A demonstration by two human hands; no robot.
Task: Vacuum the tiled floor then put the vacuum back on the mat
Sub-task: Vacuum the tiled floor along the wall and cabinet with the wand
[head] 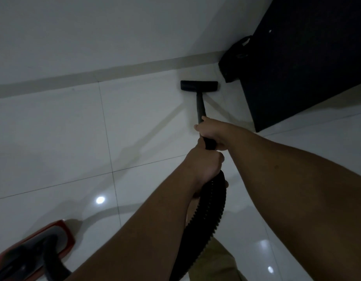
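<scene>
Wand (200,106) rigid, hose (208,211) limp; right hand (213,131) clenched on wand, left hand (204,165) clenched at hose end, nozzle (199,85) flat on floor (53,138).

A dim room indoors, most likely in a home.
Glossy white floor tiles (53,138) meet a plain pale wall (94,33) with a skirting strip (94,78); a dark cabinet (307,67) stands by; a red canister vacuum (33,246) sits on the tiles.
</scene>
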